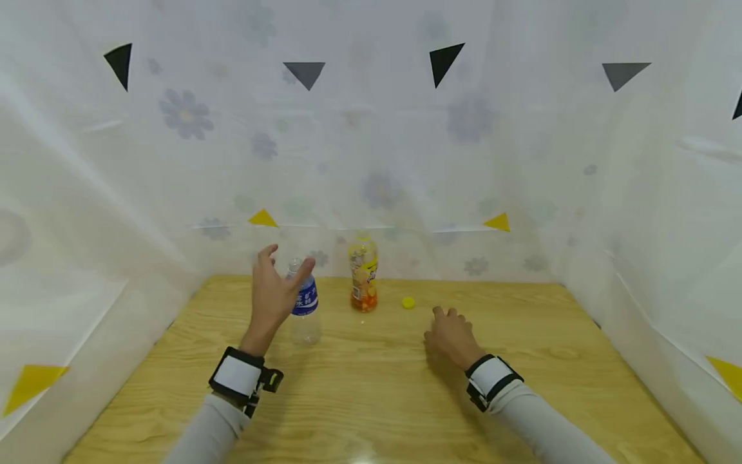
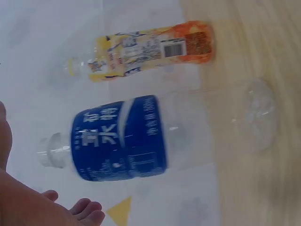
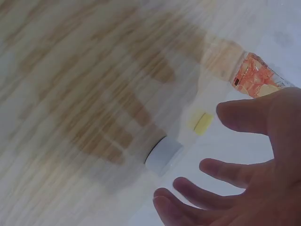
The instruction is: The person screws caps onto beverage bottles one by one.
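Note:
A clear plastic water bottle with a blue label stands upright on the left part of the table, its neck bare of a cap in the left wrist view. Beside it is my left hand, thumb and fingers spread apart; the thumb overlaps the bottle near its neck in the head view. My right hand hovers low over the table on the right, fingers loosely bent and parted, holding nothing. Just past its fingertips in the right wrist view lies a white bottle cap, which the hand hides in the head view.
Further back stands a drink bottle with a yellow and orange label. A yellow cap lies to its right on the wooden table. White flower-patterned sheeting encloses the table at the back and both sides.

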